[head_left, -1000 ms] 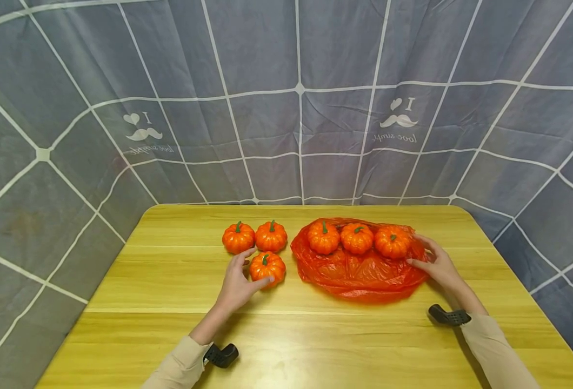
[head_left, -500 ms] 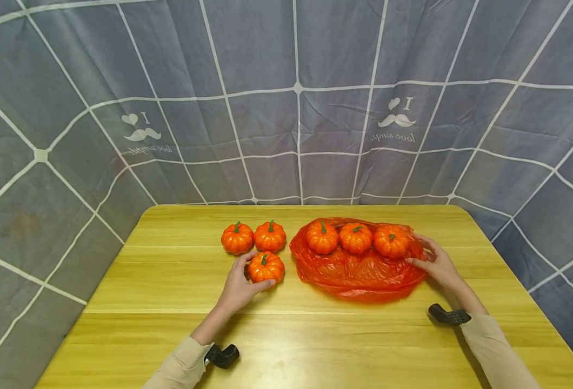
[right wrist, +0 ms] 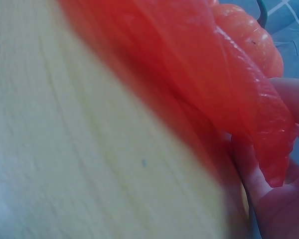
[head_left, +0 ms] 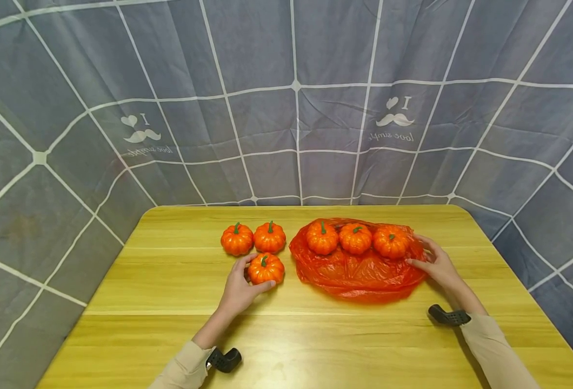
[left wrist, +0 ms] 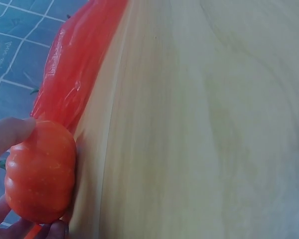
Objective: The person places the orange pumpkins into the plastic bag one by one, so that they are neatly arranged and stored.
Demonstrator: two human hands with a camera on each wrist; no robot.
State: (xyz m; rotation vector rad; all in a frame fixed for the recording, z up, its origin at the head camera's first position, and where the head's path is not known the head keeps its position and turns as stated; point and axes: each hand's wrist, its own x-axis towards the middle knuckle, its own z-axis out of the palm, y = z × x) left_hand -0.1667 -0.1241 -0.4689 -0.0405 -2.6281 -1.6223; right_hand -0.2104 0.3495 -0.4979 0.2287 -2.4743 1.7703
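Observation:
Small orange pumpkins with green stems lie on the table in the head view. My left hand holds the front one, thumb on its near side and fingers around its left. In the left wrist view the same pumpkin sits between thumb and fingers. A crumpled red plastic bag spreads to the right, with three pumpkins in a row at its back. My right hand grips the bag's right end beside the rightmost pumpkin. In the right wrist view a corner of the bag lies within that hand.
Two more pumpkins, the left one and the right one, stand behind the left hand. A light wooden table carries everything. A grey curtain with white lines hangs along its back and sides.
My left hand's fingers and thumb have closed in around the front pumpkin, which stays in nearly the same place. The right hand and the bag have not visibly moved.

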